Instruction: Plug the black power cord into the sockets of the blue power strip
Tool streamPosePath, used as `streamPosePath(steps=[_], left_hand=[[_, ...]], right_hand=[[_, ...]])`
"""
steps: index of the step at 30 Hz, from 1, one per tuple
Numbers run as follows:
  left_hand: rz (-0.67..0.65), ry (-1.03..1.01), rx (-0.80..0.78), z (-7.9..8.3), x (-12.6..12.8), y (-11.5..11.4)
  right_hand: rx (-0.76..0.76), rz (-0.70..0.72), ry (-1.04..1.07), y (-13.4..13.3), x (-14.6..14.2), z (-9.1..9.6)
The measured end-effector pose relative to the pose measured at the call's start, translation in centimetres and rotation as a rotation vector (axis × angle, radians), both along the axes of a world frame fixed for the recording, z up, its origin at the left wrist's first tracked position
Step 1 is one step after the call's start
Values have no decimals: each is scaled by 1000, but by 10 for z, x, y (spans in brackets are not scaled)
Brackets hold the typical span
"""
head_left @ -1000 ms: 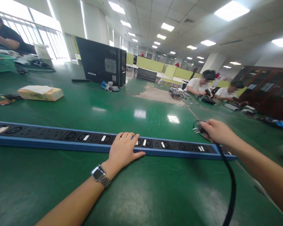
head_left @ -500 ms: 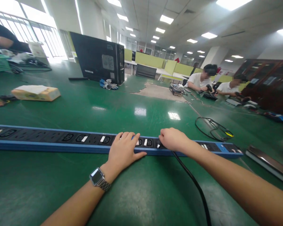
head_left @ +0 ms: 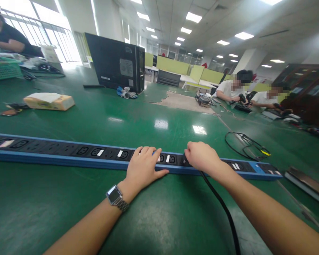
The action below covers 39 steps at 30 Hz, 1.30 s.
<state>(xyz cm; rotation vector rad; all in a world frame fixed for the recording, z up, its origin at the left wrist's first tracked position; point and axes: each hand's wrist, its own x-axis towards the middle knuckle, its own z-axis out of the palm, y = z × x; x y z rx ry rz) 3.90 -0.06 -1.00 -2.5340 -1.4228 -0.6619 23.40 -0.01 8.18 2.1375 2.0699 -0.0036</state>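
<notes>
A long blue-and-black power strip (head_left: 77, 150) lies across the table in front of me. My left hand (head_left: 143, 163), with a metal-band watch (head_left: 117, 198) on its wrist, spans the strip near the middle. Its fingers reach over the far edge and the thumb lies along the near side. To its right, my right hand (head_left: 202, 156) is closed around the plug (head_left: 185, 160) of a black power cord (head_left: 223, 205). The plug is at the strip's sockets, mostly hidden by the fingers; how deep it sits I cannot tell. The cord hangs toward me under my right forearm.
Another coiled black cable (head_left: 241, 145) lies beyond the strip's right end, near a flat dark-topped object (head_left: 308, 184). Farther back are a tissue pack (head_left: 49, 102), gloves (head_left: 126, 92) and a black computer tower (head_left: 117, 63). Co-workers (head_left: 230, 88) sit at the far right; another person (head_left: 13, 39) is left.
My view has turned slightly left, so everything appears shifted right. Both hands keep their places on the strip and plug, with only a slight shift of the right fingers.
</notes>
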Motion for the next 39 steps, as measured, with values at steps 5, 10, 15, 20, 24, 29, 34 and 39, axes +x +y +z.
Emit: streamPosePath(steps=[5,10,15,20,24,29,34,39], left_hand=[[-10,5,4,0,0,0],[-22,-12,2,0,-1,0],[-37,-66,15,3,-1,-2],[-87,-261,73,13,6,-18],[-213,-335,4,16,26,-39],[-199,-374,-310,10,46,-53],[-140,-732,-721,2,57,-45],[-69,-1085,-1147,0,80,-39]], right_hand=[[9,-4,17,4,-5,1],[-42,-17,-19,5,-18,4],[26,19,43,2,-30,-4],[70,-93,34,-4,-14,-17],[158,-87,19,-11,-15,-24],[165,-104,101,-12,-26,-28],[64,-73,224,0,-5,-27],[258,-83,336,14,43,-44]])
